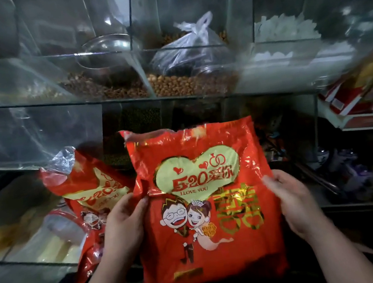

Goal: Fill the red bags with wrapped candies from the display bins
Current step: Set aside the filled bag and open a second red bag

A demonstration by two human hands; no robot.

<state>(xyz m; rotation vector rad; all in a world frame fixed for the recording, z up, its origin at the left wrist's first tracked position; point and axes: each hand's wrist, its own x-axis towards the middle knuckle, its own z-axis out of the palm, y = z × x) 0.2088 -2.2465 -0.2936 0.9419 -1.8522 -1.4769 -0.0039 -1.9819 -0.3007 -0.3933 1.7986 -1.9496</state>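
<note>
A red bag [207,223] is held upright in the middle of the view, in front of the glass bins [22,134], with its printed face turned to the camera: a pale heart with red lettering above and a cartoon couple beside gold characters below. Its left edge is gripped by the left hand [122,223], the thumb laid on the front and the fingers curled behind, out of sight. Its right edge is gripped in the same way by the right hand [293,200], thumb on the front. The top edge of the bag is crumpled, and whether its mouth is open cannot be told. A second bag [87,195] of the same print is seen just behind the left hand, tilted to the left against the lower shelf, its torn top showing a silver lining. In the upper row of bins a metal scoop [104,49] is set above dark brown goods, a knotted clear bag [192,43] rests on a heap of nuts [181,84], and white pieces [284,27] are piled further right. Red and yellow boxes [366,90], blurred, are stacked at the right edge. Pale yellow blocks [51,251] are seen in the lower left bin.
</note>
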